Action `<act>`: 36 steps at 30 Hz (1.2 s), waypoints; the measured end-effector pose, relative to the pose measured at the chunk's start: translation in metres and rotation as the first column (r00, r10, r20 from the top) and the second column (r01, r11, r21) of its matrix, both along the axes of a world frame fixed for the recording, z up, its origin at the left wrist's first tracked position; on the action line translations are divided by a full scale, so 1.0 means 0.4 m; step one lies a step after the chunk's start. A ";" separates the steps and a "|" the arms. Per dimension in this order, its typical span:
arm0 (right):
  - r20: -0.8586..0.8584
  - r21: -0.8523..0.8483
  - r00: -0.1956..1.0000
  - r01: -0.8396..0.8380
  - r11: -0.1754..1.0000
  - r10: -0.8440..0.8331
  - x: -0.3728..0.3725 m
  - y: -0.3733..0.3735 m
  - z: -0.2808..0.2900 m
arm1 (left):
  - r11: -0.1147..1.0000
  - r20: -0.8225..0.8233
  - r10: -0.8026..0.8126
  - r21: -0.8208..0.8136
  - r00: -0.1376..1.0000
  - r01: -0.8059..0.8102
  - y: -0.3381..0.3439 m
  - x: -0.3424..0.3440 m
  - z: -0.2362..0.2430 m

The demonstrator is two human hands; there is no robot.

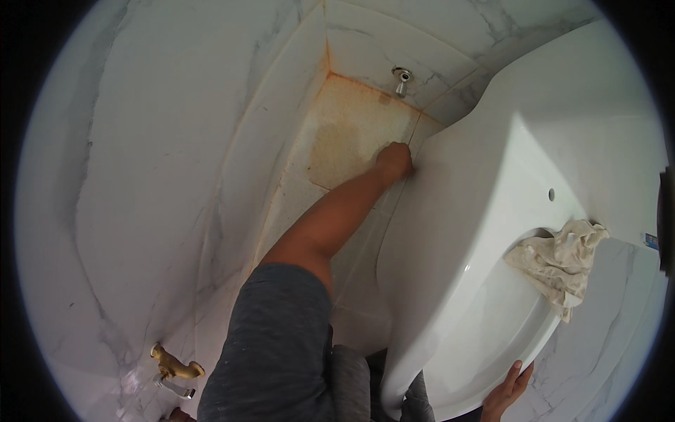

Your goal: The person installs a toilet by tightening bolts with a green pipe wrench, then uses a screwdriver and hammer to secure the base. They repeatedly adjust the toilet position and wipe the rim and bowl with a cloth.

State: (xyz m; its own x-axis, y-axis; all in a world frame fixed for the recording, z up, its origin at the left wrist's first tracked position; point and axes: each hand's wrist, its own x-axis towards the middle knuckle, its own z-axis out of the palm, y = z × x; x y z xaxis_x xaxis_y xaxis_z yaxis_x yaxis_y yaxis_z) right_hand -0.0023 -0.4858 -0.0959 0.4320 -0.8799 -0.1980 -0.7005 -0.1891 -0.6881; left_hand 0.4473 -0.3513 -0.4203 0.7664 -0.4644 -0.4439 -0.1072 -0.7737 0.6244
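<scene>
My left hand (395,160) reaches down to the stained floor tile (344,133), between the wall and the side of a white washbasin (450,204). Its fingers are curled closed. Whatever they hold, if anything, is hidden beneath the hand. A damp, darker patch shows on the tile to the left of it, and rusty orange lines run along the tile's edges. At the lower right, my right hand (508,394) wraps its fingers over the outer rim of the basin. A crumpled beige cloth (561,264) hangs over the basin's edge.
A chrome valve (401,81) sticks out of the far wall, low above the tile. On the lower left is a brass tap (172,362) with a silver handle. White marbled wall tiles (155,176) rise close on the left. The basin's bulk fills the right side.
</scene>
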 end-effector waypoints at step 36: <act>-0.026 0.008 1.000 0.018 1.000 -0.018 0.006 0.000 0.008 | 0.993 -0.065 -0.117 0.011 0.991 0.118 0.045 -0.085 -0.007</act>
State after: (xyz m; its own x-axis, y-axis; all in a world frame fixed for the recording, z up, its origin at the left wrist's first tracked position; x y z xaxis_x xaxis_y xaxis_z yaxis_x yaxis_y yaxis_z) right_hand -0.0001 -0.4857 -0.0926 0.4108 -0.8858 -0.2157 -0.7211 -0.1710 -0.6714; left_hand 0.4134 -0.3333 -0.4229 0.6767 -0.5421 -0.4982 -0.1575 -0.7676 0.6213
